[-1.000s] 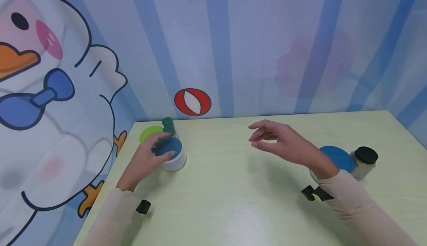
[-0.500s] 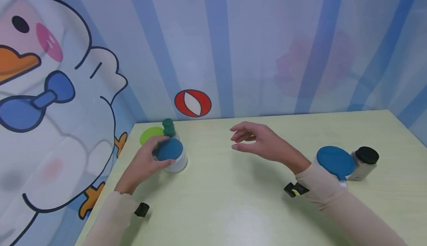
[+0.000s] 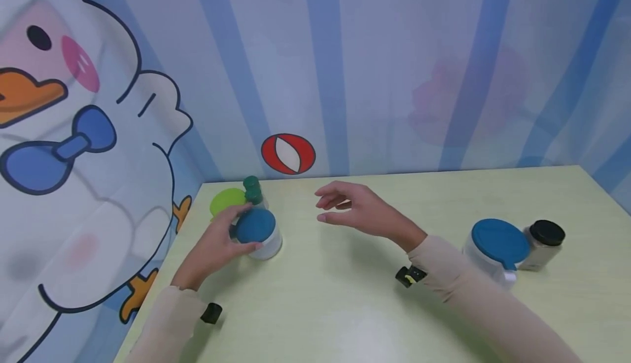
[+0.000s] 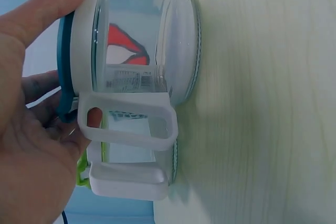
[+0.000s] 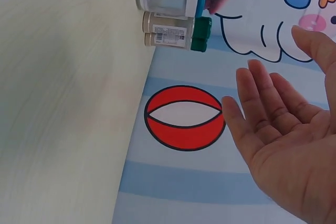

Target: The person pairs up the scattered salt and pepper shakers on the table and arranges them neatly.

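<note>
My left hand [image 3: 217, 242] grips a glass jar with a blue lid [image 3: 256, 225] at the table's left side. In the left wrist view, the thumb lies on the white collar of this blue-lidded jar [image 4: 131, 40], and the other fingers curl round the far side of the lid by the white handle [image 4: 128, 119]. The jar stands upright on the table. To its right, my right hand [image 3: 362, 208] hovers over the table with nothing in it. From the right wrist, the fingers of that right hand [image 5: 289, 124] look loosely bent, thumb apart.
Behind the gripped jar stand a lime-green-lidded jar [image 3: 227, 200] and green-capped bottles [image 3: 253, 189]. At the right are another blue-lidded jar with a handle [image 3: 500, 241] and a black-capped jar [image 3: 546, 234]. A printed wall [image 3: 374, 78] borders the table's [image 3: 315, 308] back edge.
My right hand has moved left across the table toward the gripped jar, uncovering the right-hand blue-lidded jar. My left hand stays around its jar almost unmoved.
</note>
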`<state>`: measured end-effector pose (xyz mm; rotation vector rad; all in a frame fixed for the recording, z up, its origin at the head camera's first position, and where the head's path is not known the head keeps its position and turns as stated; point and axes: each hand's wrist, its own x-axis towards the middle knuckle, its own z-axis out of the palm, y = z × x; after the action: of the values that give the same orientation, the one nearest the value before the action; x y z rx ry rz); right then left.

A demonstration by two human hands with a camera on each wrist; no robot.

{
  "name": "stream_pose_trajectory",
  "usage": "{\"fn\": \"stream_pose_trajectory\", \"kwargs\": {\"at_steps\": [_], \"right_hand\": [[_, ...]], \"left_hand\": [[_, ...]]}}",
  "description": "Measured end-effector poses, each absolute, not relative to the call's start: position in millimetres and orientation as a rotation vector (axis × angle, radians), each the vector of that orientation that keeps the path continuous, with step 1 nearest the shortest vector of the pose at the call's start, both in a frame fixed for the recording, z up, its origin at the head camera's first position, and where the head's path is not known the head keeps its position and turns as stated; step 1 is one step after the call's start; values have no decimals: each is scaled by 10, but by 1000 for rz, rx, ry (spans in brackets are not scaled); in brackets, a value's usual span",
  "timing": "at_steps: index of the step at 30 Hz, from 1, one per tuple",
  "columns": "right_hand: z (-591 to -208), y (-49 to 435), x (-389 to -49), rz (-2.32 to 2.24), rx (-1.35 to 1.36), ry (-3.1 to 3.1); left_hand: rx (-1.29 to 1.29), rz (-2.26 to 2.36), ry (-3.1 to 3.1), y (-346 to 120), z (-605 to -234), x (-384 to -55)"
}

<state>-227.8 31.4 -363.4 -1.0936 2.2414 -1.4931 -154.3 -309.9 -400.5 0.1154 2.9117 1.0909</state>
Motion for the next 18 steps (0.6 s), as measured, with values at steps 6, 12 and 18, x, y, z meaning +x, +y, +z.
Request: {"fn": "stream_pose_trajectory", "kwargs": {"at_steps": [6, 12, 18], "right_hand": [[-3697, 124, -2356, -1520, -1062, 2251], [-3738, -56, -2412, -1512, -1058, 2268], [-3782, -218, -2473, -1520, -1046, 2300]], "left_hand": [[103, 1004, 2943, -3066, -4046, -1540], [50, 993, 2938, -3054, -4068, -1519], [23, 1016, 2910, -3059, -4073, -1520]]}}
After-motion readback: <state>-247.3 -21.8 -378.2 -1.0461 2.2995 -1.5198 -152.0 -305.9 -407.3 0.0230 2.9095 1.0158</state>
